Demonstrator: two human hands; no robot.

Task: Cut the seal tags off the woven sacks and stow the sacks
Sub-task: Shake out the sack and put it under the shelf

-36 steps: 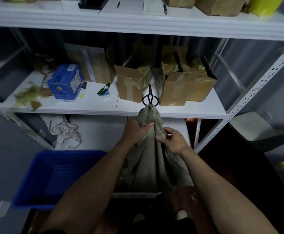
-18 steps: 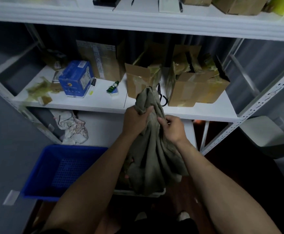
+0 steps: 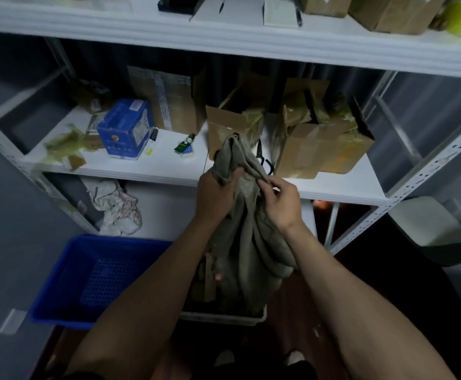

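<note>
A grey-green woven sack [image 3: 247, 242] hangs bunched in front of the middle shelf, its lower part reaching into a white bin [image 3: 224, 318] that holds more sacks. My left hand [image 3: 217, 197] grips the sack's gathered neck just below its top. My right hand [image 3: 280, 200] pinches a fold of the sack beside it. Black scissors [image 3: 263, 159] lie on the shelf behind the sack, mostly hidden by it. No seal tag is visible.
A blue plastic basket [image 3: 67, 272] stands on the floor at the left. Cardboard boxes [image 3: 320, 144], a blue box [image 3: 125, 130] and a small green packet [image 3: 185, 145] sit on the white shelf [image 3: 152, 168]. Crumpled cloth [image 3: 117, 208] lies on the lower shelf.
Both hands have lifted the sack higher, so its top now covers most of the scissors. The view has shifted slightly to the left.
</note>
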